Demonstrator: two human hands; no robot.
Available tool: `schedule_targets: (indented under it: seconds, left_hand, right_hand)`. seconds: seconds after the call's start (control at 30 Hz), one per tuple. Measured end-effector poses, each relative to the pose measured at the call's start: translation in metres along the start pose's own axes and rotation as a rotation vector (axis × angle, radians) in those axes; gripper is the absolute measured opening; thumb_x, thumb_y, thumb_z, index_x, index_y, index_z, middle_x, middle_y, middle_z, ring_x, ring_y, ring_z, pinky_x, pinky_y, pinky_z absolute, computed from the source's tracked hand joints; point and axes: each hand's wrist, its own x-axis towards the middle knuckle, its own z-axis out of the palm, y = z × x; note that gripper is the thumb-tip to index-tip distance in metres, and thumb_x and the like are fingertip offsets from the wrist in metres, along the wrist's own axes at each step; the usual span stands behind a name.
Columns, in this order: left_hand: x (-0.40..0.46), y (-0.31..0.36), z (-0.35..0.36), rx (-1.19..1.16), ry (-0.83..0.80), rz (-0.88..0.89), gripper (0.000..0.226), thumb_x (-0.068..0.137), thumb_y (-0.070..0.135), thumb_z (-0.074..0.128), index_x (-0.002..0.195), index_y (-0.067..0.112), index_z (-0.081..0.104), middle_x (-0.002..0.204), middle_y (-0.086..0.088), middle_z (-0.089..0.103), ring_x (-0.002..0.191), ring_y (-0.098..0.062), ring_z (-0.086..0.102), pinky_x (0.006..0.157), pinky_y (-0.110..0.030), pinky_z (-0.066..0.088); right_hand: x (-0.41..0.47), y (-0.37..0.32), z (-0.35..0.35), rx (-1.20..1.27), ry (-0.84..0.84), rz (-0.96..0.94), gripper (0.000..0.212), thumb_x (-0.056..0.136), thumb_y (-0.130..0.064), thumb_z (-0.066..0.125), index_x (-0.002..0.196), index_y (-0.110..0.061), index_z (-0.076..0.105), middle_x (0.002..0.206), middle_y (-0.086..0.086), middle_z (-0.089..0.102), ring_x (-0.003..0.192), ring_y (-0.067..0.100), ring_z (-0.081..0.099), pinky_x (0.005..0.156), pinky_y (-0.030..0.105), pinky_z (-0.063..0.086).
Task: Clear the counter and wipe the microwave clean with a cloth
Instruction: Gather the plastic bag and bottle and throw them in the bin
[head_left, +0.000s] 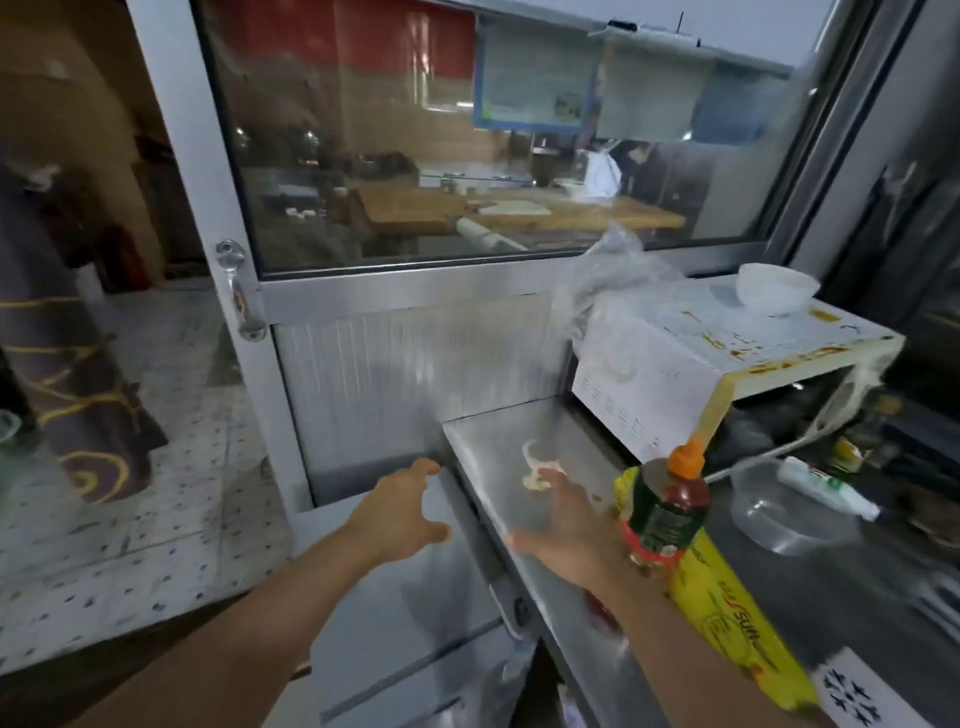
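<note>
- The microwave (727, 358) sat at the back right of the steel counter (524, 566), its white top streaked with orange sauce, a white bowl (774, 287) and a crumpled plastic bag (608, 270) resting on it.
- On the bare steel in front of it lay a pale scrap (535, 465), dough or peel, I could not tell which.
- My right hand (566, 525) hovered just over the counter, fingers spread and empty, its fingertips close to that scrap.
- My left hand (402, 506) hung open beyond the counter's left edge, also holding nothing.
- To clear well, I judged I should sweep the scrap toward the edge with the right and catch it in the cupped left, keeping clear of the bottle.
- That bottle (667, 512), orange-capped with a red and green label too blurred to read, stood just right of my wrist.
- Behind it lay a yellow pack (727, 618); I read something like "SUN" on it.
- Further right were a clear tub (779, 514) and a white tube (826, 486).
- No cloth was in sight.
</note>
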Motion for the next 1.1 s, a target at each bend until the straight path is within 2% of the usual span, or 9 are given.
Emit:
schedule_targets:
  seconds: [0.1, 0.2, 0.33, 0.53, 0.63, 0.7, 0.83, 1.0, 1.1]
  left_hand:
    - [0.030, -0.012, -0.007, -0.004, -0.030, 0.043, 0.082, 0.075, 0.029, 0.076, 0.142, 0.019, 0.030, 0.139, -0.006, 0.044, 0.123, -0.020, 0.046, 0.101, -0.032, 0.041]
    - [0.058, -0.017, -0.008, -0.021, -0.053, 0.089, 0.078, 0.074, 0.030, 0.077, 0.139, 0.022, 0.034, 0.136, -0.003, 0.046, 0.120, -0.019, 0.049, 0.096, -0.031, 0.044]
    - [0.096, -0.022, -0.002, -0.024, -0.107, 0.122, 0.080, 0.073, 0.030, 0.078, 0.139, 0.021, 0.034, 0.138, -0.004, 0.044, 0.123, -0.020, 0.046, 0.099, -0.031, 0.042]
    - [0.153, -0.018, 0.010, 0.007, -0.147, 0.142, 0.079, 0.074, 0.030, 0.077, 0.139, 0.024, 0.033, 0.133, -0.003, 0.048, 0.112, -0.013, 0.051, 0.091, -0.025, 0.042]
    - [0.182, -0.016, 0.019, 0.027, -0.151, 0.136, 0.076, 0.074, 0.030, 0.077, 0.137, 0.027, 0.034, 0.130, -0.001, 0.049, 0.096, -0.012, 0.053, 0.083, -0.024, 0.046]
    - [0.199, -0.018, 0.028, 0.032, -0.162, 0.133, 0.075, 0.073, 0.030, 0.077, 0.135, 0.028, 0.036, 0.132, 0.001, 0.048, 0.103, -0.014, 0.052, 0.084, -0.025, 0.046]
    - [0.227, -0.026, 0.044, 0.022, -0.211, 0.109, 0.073, 0.073, 0.027, 0.077, 0.133, 0.030, 0.037, 0.131, 0.002, 0.048, 0.118, -0.016, 0.049, 0.094, -0.034, 0.047]
    - [0.248, -0.033, 0.055, 0.068, -0.239, 0.105, 0.070, 0.074, 0.028, 0.074, 0.134, 0.031, 0.036, 0.128, 0.003, 0.049, 0.112, -0.014, 0.053, 0.091, -0.031, 0.049]
    - [0.256, -0.035, 0.054, 0.059, -0.251, 0.133, 0.070, 0.075, 0.029, 0.074, 0.134, 0.030, 0.036, 0.132, 0.003, 0.048, 0.115, -0.013, 0.052, 0.094, -0.030, 0.047]
  right_hand:
    - [0.014, -0.003, 0.006, -0.073, 0.052, 0.047, 0.080, 0.080, -0.025, 0.072, 0.144, -0.016, 0.026, 0.143, 0.002, 0.032, 0.133, 0.016, 0.031, 0.103, 0.019, 0.026]
    - [0.031, 0.001, 0.010, -0.044, 0.148, 0.064, 0.069, 0.078, -0.012, 0.072, 0.138, -0.006, 0.037, 0.137, 0.007, 0.044, 0.129, 0.021, 0.042, 0.106, 0.027, 0.034]
    - [0.055, 0.012, 0.015, -0.015, 0.180, 0.152, 0.076, 0.080, -0.015, 0.072, 0.143, -0.012, 0.030, 0.139, 0.005, 0.042, 0.128, 0.022, 0.042, 0.102, 0.026, 0.033]
    - [0.118, 0.046, 0.016, -0.040, 0.203, 0.149, 0.053, 0.072, -0.011, 0.077, 0.117, -0.002, 0.052, 0.103, 0.014, 0.062, 0.090, 0.022, 0.061, 0.065, 0.013, 0.041]
    - [0.149, 0.068, 0.022, -0.042, 0.220, 0.203, 0.053, 0.073, -0.011, 0.074, 0.120, -0.006, 0.050, 0.109, 0.008, 0.056, 0.095, 0.022, 0.058, 0.074, 0.025, 0.048]
    - [0.167, 0.083, 0.027, -0.087, 0.226, 0.252, 0.059, 0.075, -0.015, 0.073, 0.127, -0.008, 0.047, 0.116, 0.008, 0.052, 0.104, 0.024, 0.055, 0.086, 0.033, 0.049]
    - [0.197, 0.110, 0.044, -0.197, 0.172, 0.356, 0.074, 0.081, -0.024, 0.068, 0.143, -0.016, 0.030, 0.141, 0.011, 0.033, 0.127, 0.026, 0.037, 0.106, 0.033, 0.034]
    - [0.214, 0.128, 0.061, -0.347, 0.186, 0.300, 0.046, 0.085, -0.020, 0.054, 0.131, -0.019, 0.047, 0.141, 0.006, 0.040, 0.129, 0.021, 0.036, 0.106, 0.026, 0.027]
    - [0.216, 0.135, 0.066, -0.272, 0.254, 0.287, 0.024, 0.083, -0.007, 0.060, 0.105, -0.007, 0.067, 0.129, 0.014, 0.056, 0.125, 0.023, 0.047, 0.101, 0.025, 0.034]
